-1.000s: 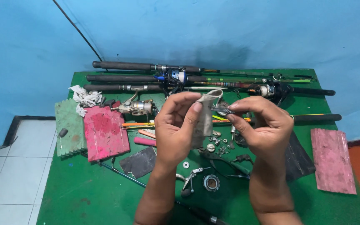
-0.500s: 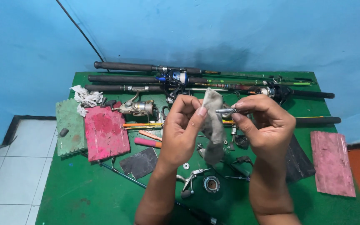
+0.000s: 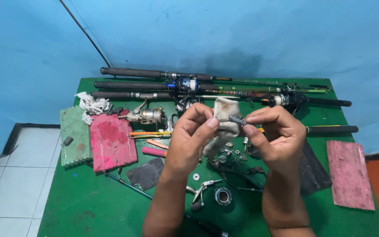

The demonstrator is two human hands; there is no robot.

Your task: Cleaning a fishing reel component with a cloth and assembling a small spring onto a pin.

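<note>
A small grey metal pin (image 3: pixel 237 120) is pinched between the right hand (image 3: pixel 273 134) and a dirty whitish cloth rag (image 3: pixel 223 125), which is gripped by the left hand (image 3: pixel 192 137) — both raised above the green table (image 3: pixel 88 202). Its far end is hidden by fingertips. Below, small loose reel parts (image 3: pixel 230 151) are hard to make out — black fishing rods (image 3: pixel 154 84) lie beyond.

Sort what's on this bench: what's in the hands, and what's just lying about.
In hand:
left hand holding dirty cloth
right hand pinching small metal pin

Lying about:
fishing rods
loose reel
pink pad
green pad
spool
</note>
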